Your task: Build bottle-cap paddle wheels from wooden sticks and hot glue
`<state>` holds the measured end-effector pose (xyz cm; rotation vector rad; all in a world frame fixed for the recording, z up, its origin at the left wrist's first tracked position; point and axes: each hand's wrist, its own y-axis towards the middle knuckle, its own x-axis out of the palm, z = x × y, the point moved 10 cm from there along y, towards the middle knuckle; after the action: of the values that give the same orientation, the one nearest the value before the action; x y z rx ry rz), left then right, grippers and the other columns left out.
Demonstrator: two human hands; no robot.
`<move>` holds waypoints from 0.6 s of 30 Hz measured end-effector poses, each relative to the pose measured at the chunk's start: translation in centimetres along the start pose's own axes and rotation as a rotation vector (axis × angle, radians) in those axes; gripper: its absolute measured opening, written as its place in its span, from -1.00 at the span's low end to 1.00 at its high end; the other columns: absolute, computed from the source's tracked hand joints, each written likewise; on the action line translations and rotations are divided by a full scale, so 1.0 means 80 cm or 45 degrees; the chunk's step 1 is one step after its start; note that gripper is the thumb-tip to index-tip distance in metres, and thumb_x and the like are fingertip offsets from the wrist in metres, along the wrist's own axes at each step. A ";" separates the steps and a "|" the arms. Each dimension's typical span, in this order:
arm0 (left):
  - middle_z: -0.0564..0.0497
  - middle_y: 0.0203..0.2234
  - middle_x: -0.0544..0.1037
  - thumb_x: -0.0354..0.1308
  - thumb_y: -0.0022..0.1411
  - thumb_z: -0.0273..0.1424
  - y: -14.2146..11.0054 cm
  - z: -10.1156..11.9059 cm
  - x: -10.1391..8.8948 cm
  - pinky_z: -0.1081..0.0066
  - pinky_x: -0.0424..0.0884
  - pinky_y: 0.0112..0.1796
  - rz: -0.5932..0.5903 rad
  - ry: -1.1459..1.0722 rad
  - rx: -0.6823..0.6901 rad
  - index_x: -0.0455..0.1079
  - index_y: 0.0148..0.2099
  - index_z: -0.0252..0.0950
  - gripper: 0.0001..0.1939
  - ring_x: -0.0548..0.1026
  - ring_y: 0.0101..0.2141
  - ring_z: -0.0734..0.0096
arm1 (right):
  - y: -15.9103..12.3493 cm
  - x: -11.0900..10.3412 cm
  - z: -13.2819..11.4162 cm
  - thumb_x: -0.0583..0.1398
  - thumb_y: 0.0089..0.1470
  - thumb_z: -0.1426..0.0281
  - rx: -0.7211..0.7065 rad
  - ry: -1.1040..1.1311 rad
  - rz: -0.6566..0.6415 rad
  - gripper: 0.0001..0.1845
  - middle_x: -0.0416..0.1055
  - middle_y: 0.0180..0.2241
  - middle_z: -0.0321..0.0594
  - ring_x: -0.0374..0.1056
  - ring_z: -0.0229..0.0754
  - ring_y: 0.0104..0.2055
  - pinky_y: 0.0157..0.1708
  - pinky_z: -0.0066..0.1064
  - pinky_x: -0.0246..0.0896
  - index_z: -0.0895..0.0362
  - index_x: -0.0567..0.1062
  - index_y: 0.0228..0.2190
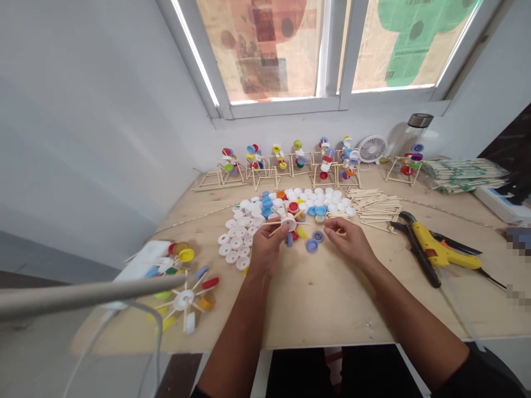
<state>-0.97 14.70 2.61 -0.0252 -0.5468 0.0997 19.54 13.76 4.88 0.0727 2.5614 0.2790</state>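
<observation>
My left hand (265, 247) is closed on a white bottle cap (289, 223) with thin wooden sticks poking out of it, held just above the plywood table (315, 298). My right hand (348, 239) is pinched near its fingertips on a small wooden stick, close to the cap. Right in front of both hands lies a spread of loose bottle caps (286, 207), mostly white with blue, red and yellow ones. A loose blue cap (311, 245) lies between my hands.
A pile of wooden sticks (373, 204) lies right of the caps, with a yellow glue gun (440, 251) and black pliers beyond. Finished cap wheels on stick frames (290, 160) line the back edge, beside a small fan (372, 148). Another cap wheel (185, 298) lies front left.
</observation>
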 end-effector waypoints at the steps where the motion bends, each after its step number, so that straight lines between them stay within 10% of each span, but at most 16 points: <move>1: -0.01 -0.37 0.59 0.45 -0.28 -0.34 0.000 0.002 0.000 0.46 0.39 -0.44 0.006 -0.022 0.003 0.46 -0.28 -0.29 -0.57 0.54 -0.37 0.36 | 0.000 0.004 0.002 0.15 0.03 0.29 -0.025 -0.131 -0.020 -0.75 0.49 -0.29 -0.16 0.36 -0.14 -0.27 -0.22 -0.28 0.23 0.13 0.50 -0.26; 8: 0.02 -0.42 0.58 0.46 -0.30 -0.39 -0.002 0.002 0.000 0.51 0.37 -0.47 0.049 -0.106 -0.008 0.46 -0.33 -0.32 -0.61 0.51 -0.42 0.45 | -0.008 0.037 -0.017 0.13 0.05 0.39 -0.348 -0.806 -0.148 -0.63 0.41 -0.05 -0.10 0.20 0.00 -0.02 -0.10 -0.18 0.06 0.08 0.44 -0.07; 18: 0.03 -0.45 0.56 0.45 -0.28 -0.42 0.006 0.005 -0.013 0.52 0.34 -0.41 0.089 -0.176 0.008 0.47 -0.36 -0.34 -0.65 0.49 -0.44 0.52 | -0.017 0.057 -0.033 0.10 0.06 0.35 -0.473 -0.904 -0.231 -0.63 0.40 -0.04 -0.13 0.12 0.00 0.05 -0.02 -0.16 -0.13 0.09 0.43 -0.07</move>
<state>-2.14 15.05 2.38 -0.0317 -0.6842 0.1720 14.29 12.43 4.34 -0.1713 1.7689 0.5423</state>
